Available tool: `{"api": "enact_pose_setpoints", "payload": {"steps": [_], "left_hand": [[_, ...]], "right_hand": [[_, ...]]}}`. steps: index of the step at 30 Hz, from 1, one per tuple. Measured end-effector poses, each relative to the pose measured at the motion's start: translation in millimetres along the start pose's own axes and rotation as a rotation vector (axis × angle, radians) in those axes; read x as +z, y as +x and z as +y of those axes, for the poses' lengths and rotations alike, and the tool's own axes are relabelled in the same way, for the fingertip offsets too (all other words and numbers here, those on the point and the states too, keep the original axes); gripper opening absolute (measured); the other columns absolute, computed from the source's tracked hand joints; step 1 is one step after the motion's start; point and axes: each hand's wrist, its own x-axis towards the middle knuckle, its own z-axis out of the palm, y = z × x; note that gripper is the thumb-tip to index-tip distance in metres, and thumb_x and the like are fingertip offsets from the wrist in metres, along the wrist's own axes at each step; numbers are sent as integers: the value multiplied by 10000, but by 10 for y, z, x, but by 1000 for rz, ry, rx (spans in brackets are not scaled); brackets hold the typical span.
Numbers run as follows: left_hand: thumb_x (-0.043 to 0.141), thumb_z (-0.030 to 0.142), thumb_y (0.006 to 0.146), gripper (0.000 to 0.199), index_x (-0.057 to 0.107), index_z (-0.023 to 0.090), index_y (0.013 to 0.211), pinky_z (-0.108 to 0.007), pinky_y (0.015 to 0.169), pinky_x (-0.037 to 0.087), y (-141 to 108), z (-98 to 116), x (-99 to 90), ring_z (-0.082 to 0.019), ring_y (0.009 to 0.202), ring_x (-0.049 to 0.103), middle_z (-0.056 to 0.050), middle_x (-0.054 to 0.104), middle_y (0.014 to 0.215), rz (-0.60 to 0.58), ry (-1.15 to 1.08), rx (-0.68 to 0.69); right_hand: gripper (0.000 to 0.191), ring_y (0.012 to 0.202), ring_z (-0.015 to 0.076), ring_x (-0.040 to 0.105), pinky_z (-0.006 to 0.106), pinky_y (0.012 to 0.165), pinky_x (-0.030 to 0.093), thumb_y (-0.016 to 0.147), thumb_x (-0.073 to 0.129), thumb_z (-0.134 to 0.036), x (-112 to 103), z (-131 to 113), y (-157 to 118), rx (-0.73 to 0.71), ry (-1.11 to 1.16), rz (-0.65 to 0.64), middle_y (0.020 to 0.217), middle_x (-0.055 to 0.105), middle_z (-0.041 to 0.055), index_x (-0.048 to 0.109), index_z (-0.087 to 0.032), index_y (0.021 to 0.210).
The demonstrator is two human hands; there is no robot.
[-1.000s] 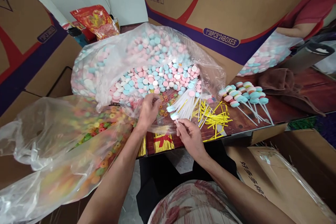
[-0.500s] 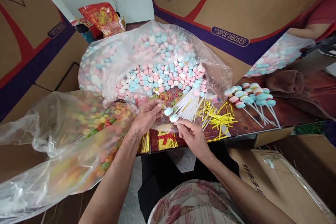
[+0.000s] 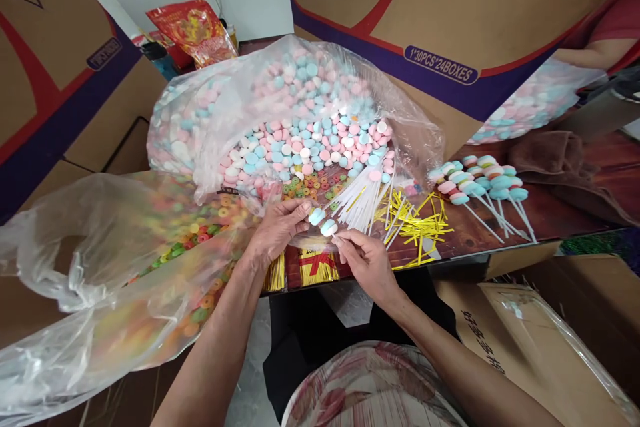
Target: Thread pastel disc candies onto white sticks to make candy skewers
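Observation:
Between my hands is a stick with blue and white candies (image 3: pixel 328 227) on it. My right hand (image 3: pixel 367 260) pinches the stick's lower end. My left hand (image 3: pixel 283 227) is closed at the upper end, its thumb and forefinger together beside the top candies; whether a small piece is between them is too small to tell. Just beyond lie a bundle of white sticks (image 3: pixel 361 203) and colourful ring candies (image 3: pixel 313 183). Behind them, a clear bag (image 3: pixel 220 100) spills pink, blue and white candies (image 3: pixel 305 140).
Yellow twist ties (image 3: pixel 417 220) and finished candy sticks (image 3: pixel 480 180) lie to the right. A bag of ring candies (image 3: pixel 200 240) is at left. Large cartons (image 3: pixel 390 20) stand behind. A person's arm (image 3: pixel 585 57) shows at far right beside a brown cloth (image 3: pixel 550 160).
The candies on the stick between my hands have shifted slightly left and changed tilt. My left hand's fingertips have moved slightly. The whole view has shifted a little.

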Motion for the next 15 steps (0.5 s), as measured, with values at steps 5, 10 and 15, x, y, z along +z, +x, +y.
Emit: {"api": "enact_pose_setpoints", "payload": {"steps": [5, 10, 15], "left_hand": [[952, 338, 570, 355, 793, 149, 825, -168, 573, 518, -28, -46, 48, -70, 625, 585, -34, 716, 771, 12, -84, -71], [967, 329, 537, 373, 760, 116, 763, -159, 508, 467, -92, -162, 164, -60, 593, 558, -19, 668, 719, 16, -179, -93], [942, 351, 588, 351, 724, 112, 726, -179, 505, 443, -188, -260, 278, -33, 512, 476, 10, 610, 648, -26, -164, -78]], "right_hand": [[244, 528, 120, 458, 248, 527, 374, 961, 533, -338, 15, -7, -28, -19, -36, -2, 589, 485, -40, 579, -208, 760], [261, 516, 117, 434, 253, 526, 359, 968, 515, -322, 33, -24, -69, -70, -73, 14, 580, 458, -47, 517, -222, 727], [299, 513, 112, 422, 252, 522, 340, 974, 506, -319, 57, -18, -66, -61, -79, 71, 579, 462, -44, 497, -220, 692]]}}
